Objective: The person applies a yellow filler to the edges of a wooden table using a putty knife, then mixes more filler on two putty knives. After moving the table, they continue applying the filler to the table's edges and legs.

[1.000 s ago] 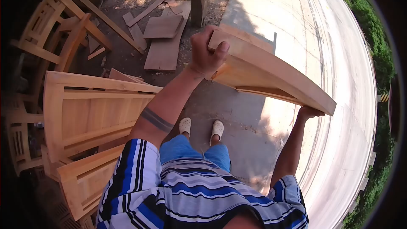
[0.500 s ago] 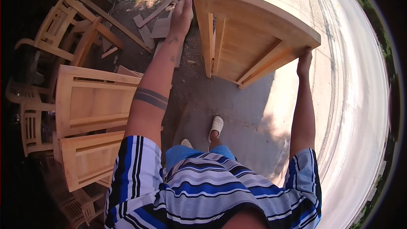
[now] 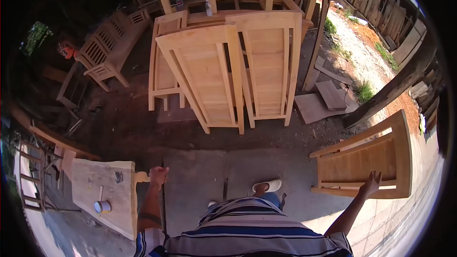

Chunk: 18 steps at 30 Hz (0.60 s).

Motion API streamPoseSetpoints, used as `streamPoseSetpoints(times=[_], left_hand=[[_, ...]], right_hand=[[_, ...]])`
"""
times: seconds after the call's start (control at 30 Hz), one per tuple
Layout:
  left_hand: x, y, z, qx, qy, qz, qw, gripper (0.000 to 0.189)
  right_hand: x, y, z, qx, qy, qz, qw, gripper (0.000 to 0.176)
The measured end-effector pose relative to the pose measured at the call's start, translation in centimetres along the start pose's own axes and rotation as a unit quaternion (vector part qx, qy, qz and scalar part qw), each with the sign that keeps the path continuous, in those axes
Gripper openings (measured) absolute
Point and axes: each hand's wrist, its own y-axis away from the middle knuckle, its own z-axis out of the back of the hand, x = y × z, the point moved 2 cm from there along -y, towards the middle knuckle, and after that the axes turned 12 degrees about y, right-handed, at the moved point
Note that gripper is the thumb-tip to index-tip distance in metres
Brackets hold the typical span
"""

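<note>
My right hand (image 3: 371, 185) is stretched out with fingers spread, overlapping the lower rail of a pale wooden headboard panel (image 3: 357, 162) at the right. That panel stands on its legs by a wooden post (image 3: 397, 93). My left hand (image 3: 158, 175) hangs low on the left with its fingers curled in and nothing showing in them. Nearest to it is a thick wooden slab tabletop (image 3: 109, 181), carrying an open can (image 3: 102, 206) with a stick or brush handle beside it.
Ahead, two more headboard panels (image 3: 202, 74) (image 3: 267, 66) lean against a wooden furniture frame, with a small bottle (image 3: 208, 8) behind. A slatted bench (image 3: 112, 47) stands at the back left. Board offcuts (image 3: 328, 97) lie on the ground at the right.
My view has swung left, bringing the slab and leaning panels into sight. My right hand has let go of the panel's corner and opened; my left hand has dropped away and curled.
</note>
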Motion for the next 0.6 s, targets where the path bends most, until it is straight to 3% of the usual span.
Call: streamPoseSetpoints(times=[0.03, 0.07, 0.1, 0.13, 0.17, 0.2, 0.23, 0.27, 0.3, 0.33, 0.37, 0.47, 0.53, 0.6], left_hand=[[2.6, 1.2, 4.4, -0.039, 0.013, 0.003, 0.999, 0.045], [5.1, 2.4, 8.8, -0.079, 0.026, 0.004, 0.997, 0.050], [9.4, 4.4, 10.9, -0.085, 0.051, -0.019, 0.995, 0.054], [14.4, 6.5, 11.8, -0.089, 0.075, -0.042, 0.992, 0.058], [21.2, 8.0, 11.1, -0.087, 0.106, -0.020, 0.990, 0.062], [27.0, 9.8, 10.0, -0.082, 0.136, -0.003, 0.987, 0.066], [28.6, 14.1, 8.1, -0.054, 0.139, 0.143, 0.979, 0.073], [32.9, 16.9, 5.2, -0.087, 0.165, 0.267, 0.946, 0.078], [37.7, 19.0, 2.1, -0.093, 0.188, 0.352, 0.912, 0.077], [45.3, 20.2, -2.0, -0.098, 0.301, 0.468, 0.825, 0.079], [45.6, 23.5, -6.0, -0.047, 0.356, 0.530, 0.768, 0.078], [41.6, 27.0, -11.2, 0.058, 0.511, 0.555, 0.654, 0.077], [37.6, 26.3, -8.2, 0.071, 0.591, 0.495, 0.633, 0.077], [32.2, 25.9, 1.6, -0.020, 0.640, 0.359, 0.679, 0.077]], right_hand=[[0.1, 3.8, -6.1, 0.042, -0.064, 0.075, 0.994, 0.053], [2.2, 9.6, -10.5, 0.145, 0.014, 0.023, 0.989, 0.036], [2.7, 15.3, -15.1, 0.202, 0.000, -0.030, 0.979, 0.019], [0.4, 19.7, -18.3, 0.301, 0.063, 0.022, 0.951, 0.013], [-3.7, 23.7, -21.3, 0.329, 0.091, 0.189, 0.921, 0.014], [-4.4, 29.0, -21.6, 0.395, 0.314, 0.277, 0.818, 0.022], [-5.3, 33.6, -21.2, 0.485, 0.362, 0.309, 0.734, 0.032], [-6.2, 37.2, -20.3, 0.626, 0.381, 0.184, 0.655, 0.048], [-7.0, 41.0, -19.3, 0.677, 0.397, 0.045, 0.619, 0.056], [-5.8, 43.4, -20.6, 0.722, 0.371, 0.010, 0.584, 0.059], [-4.6, 45.3, -21.4, 0.763, 0.351, -0.027, 0.543, 0.062], [1.3, 51.2, -24.0, 0.860, 0.305, -0.137, 0.384, 0.075], [6.4, 56.3, -26.1, 0.900, 0.284, -0.211, 0.255, 0.086], [16.9, 60.7, -30.7, 0.919, 0.291, -0.064, 0.260, 0.088]])
